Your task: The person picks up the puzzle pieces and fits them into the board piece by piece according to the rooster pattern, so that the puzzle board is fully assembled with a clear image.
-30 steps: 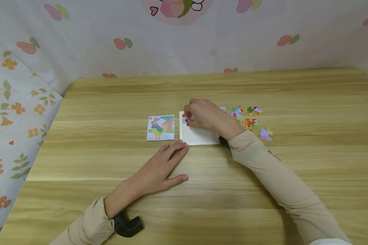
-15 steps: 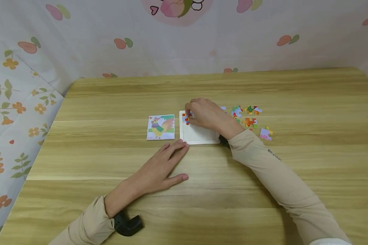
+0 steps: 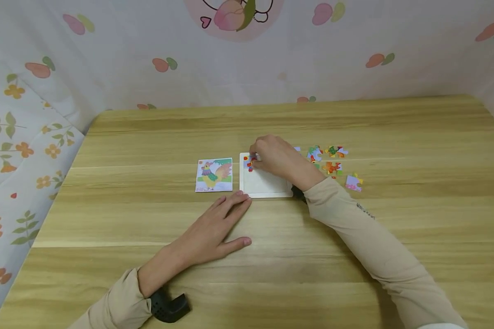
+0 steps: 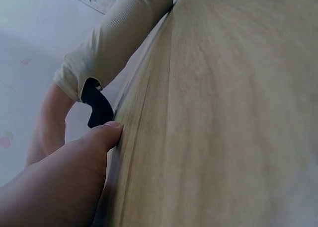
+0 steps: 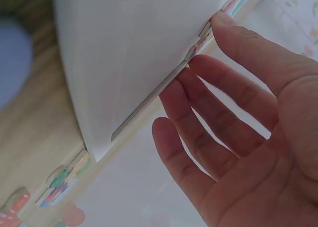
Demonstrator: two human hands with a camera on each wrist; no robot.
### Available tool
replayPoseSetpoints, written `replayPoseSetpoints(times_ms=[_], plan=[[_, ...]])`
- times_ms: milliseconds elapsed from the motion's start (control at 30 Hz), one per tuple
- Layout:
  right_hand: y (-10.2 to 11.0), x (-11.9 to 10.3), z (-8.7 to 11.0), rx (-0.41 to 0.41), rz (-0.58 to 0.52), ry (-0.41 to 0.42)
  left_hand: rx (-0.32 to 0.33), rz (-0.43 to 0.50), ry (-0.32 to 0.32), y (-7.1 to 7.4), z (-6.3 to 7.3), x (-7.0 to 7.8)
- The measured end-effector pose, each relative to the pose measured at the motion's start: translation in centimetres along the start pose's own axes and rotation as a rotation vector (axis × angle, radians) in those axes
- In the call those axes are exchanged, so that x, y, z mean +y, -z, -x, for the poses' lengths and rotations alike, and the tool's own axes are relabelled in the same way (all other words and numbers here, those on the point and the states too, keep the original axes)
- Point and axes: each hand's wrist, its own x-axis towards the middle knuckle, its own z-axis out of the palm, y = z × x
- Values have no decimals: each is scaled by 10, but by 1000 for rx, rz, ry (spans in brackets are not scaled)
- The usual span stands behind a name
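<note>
A shallow white puzzle tray (image 3: 267, 195) lies on the table. My right hand (image 3: 277, 157) reaches over its upper part, thumb and index finger pinching a small colourful jigsaw piece (image 5: 198, 44) at the tray's far side; the hand hides much of it. Beside it, a corner piece (image 3: 247, 161) with an orange spot sits in the upper left of the tray. My left hand (image 3: 207, 230) lies flat with spread fingers, fingertips touching the tray's near left corner. In the left wrist view, its thumb (image 4: 102, 137) rests on the wood.
Left of the tray lies a square picture card (image 3: 214, 175) of a rooster. Several loose jigsaw pieces lie to the right, among them a green and orange one (image 3: 336, 151), an orange one (image 3: 332, 168) and a lilac one (image 3: 354, 183). A patterned curtain (image 3: 230, 68) hangs behind the table.
The head view has tilted slightly, so everything sits a little lower. Both hands stay almost where they were, the right still at the piece in the tray's upper part.
</note>
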Motion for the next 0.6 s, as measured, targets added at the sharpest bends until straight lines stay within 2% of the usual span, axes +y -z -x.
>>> replayPoseSetpoints(times_ms=[600], plan=[[-4,-1,3,31,-4,-6,17,11,3,-1,0,0]])
